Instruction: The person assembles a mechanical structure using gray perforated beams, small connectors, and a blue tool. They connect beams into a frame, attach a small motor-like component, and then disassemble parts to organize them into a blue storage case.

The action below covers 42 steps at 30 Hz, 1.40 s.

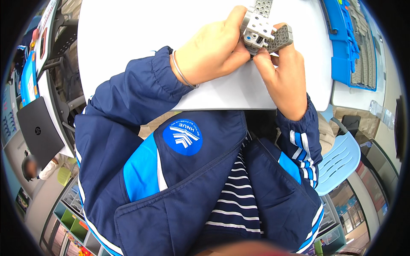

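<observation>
Both my hands hold a small assembly of plastic building parts (257,25) over the far part of the white table (141,30). It has a white block with round holes and pegs, with grey perforated beams joined to it. My left hand (213,49) grips the block from the left, thumb and fingers closed on its side. My right hand (282,74) pinches the assembly's lower right, the thumb below the block and fingers behind a grey beam (280,38). The fingertips partly hide where the parts join.
A blue bin (345,64) with grey beams stands at the table's right. A light blue chair (339,164) is at the lower right, a clear plastic bottle (382,114) beyond it. Left, a dark laptop (39,130) sits on another table, a person near it.
</observation>
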Tool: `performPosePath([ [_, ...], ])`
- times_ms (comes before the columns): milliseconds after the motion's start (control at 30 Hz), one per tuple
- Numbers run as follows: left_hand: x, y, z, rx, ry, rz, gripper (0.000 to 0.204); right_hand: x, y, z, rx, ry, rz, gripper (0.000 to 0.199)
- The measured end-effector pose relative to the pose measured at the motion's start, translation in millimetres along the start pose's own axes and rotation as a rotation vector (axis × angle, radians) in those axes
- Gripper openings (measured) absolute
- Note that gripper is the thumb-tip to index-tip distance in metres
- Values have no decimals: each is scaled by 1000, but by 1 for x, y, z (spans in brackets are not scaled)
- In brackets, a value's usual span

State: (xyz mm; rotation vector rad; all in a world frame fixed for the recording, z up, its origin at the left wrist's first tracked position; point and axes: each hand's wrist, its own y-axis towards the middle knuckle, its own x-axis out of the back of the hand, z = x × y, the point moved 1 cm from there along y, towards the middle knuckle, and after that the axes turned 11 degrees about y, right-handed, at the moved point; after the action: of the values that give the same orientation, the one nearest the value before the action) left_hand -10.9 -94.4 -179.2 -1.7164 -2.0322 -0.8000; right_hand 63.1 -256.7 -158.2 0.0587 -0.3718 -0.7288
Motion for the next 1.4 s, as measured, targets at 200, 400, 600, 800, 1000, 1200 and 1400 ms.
performPosePath([
  [200,-1,0,5,-49,-17,-4,51,1,0,-3,21,-10,20,37],
  [400,4,4,11,-149,-151,31,57,4,-4,-9,-21,152,-39,33],
  [600,9,2,12,-202,-26,40,56,11,-8,-18,-30,192,27,34],
  [800,11,-2,12,-314,197,24,55,24,-1,-23,166,-53,119,33],
  [1000,14,-3,10,-324,169,12,54,25,2,-26,176,44,118,24],
  [1200,13,4,8,-142,46,134,56,30,6,-26,148,38,178,24],
  [1400,21,13,7,-166,-97,216,59,11,-7,-36,120,220,35,37],
])
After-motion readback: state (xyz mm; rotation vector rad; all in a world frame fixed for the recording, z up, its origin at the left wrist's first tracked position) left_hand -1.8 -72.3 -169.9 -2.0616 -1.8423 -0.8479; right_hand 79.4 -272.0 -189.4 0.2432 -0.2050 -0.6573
